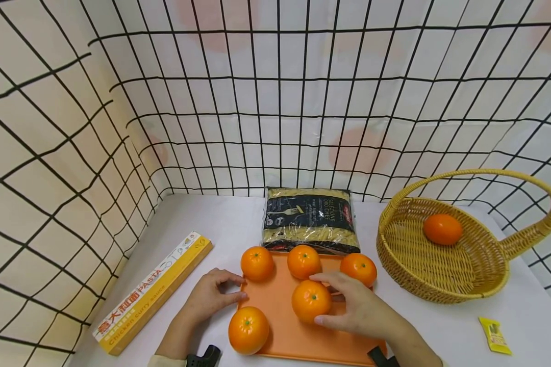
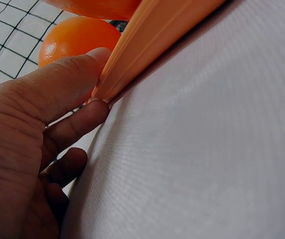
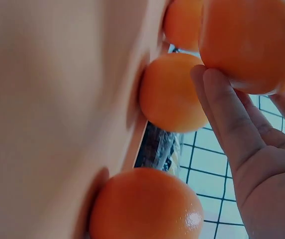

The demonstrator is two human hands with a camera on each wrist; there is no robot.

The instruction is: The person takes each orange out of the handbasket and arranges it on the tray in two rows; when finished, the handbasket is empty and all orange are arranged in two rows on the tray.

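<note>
My right hand (image 1: 360, 306) holds an orange (image 1: 311, 302) over the orange-coloured tray (image 1: 284, 334), thumb and fingers round its right side. In the right wrist view this orange (image 3: 251, 40) sits against the fingers, raised off the tray surface. At the tray's left edge, my left hand (image 1: 208, 294) pinches the rim (image 2: 137, 45) between thumb and index finger. Along the tray's far side lie a left orange (image 1: 257, 263), a middle orange (image 1: 304, 261) and a right orange (image 1: 359, 267), partly behind my right hand. Another orange (image 1: 249, 330) is at the near left corner.
Behind the tray lies a pasta bag (image 1: 309, 219). A wicker basket (image 1: 445, 290) with a tall handle stands right, holding an orange-red fruit (image 1: 443, 229). A yellow pasta box (image 1: 153, 293) lies left. A small yellow packet (image 1: 495, 335) is front right. Grid-patterned cloth (image 1: 275, 97) walls the back and sides.
</note>
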